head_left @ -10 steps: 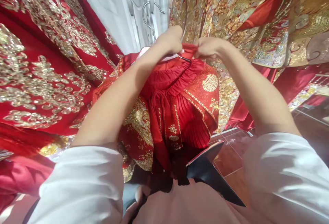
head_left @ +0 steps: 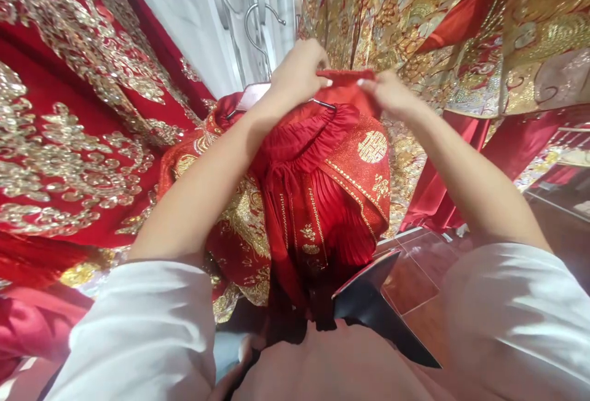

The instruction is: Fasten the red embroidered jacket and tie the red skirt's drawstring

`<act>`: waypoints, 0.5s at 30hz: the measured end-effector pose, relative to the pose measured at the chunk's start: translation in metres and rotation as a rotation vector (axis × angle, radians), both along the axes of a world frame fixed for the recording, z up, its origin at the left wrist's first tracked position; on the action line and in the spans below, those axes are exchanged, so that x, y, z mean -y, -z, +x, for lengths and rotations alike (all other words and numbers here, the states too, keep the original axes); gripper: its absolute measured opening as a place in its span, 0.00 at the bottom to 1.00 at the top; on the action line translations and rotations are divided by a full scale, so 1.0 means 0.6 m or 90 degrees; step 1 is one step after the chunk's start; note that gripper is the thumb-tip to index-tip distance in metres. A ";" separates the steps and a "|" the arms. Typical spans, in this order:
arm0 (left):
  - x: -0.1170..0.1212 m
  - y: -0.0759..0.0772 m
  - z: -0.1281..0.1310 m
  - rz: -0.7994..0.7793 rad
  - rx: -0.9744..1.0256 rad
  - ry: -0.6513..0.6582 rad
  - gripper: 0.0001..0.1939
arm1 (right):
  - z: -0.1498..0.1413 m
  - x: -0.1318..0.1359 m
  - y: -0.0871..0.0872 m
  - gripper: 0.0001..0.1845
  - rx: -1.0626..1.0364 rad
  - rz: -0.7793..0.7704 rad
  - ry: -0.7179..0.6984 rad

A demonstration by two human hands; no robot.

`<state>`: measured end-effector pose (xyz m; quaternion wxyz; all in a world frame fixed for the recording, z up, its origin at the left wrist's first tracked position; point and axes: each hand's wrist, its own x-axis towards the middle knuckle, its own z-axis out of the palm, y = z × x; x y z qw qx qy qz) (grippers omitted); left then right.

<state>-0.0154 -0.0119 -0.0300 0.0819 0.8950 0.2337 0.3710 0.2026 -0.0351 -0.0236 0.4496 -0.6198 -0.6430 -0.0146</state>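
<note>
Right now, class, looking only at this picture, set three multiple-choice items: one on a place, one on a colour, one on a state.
1. Where is the metal hanger hook?
A. above the left hand
B. on the floor
C. under the right sleeve

2. What colours is the pleated skirt?
A. blue and silver
B. red and gold
C. green and white

3. What are both hands doing?
A. hanging loose
B. resting flat on the floor
C. pinching the red waistband

Answers: 1 A, the hook rises just behind that hand; 2 B, red pleats with gold motifs; 3 C, the right hand and left grip its top edge.
</note>
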 end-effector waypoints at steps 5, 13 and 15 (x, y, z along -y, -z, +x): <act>0.054 0.015 0.044 0.278 -0.036 -0.022 0.21 | 0.048 0.038 0.029 0.11 0.194 0.230 0.202; 0.038 0.149 0.103 0.347 -0.076 0.016 0.29 | 0.038 0.175 0.015 0.20 0.335 0.172 0.165; 0.024 0.154 0.115 0.252 -0.016 0.030 0.29 | -0.015 0.232 -0.003 0.25 0.328 0.241 0.178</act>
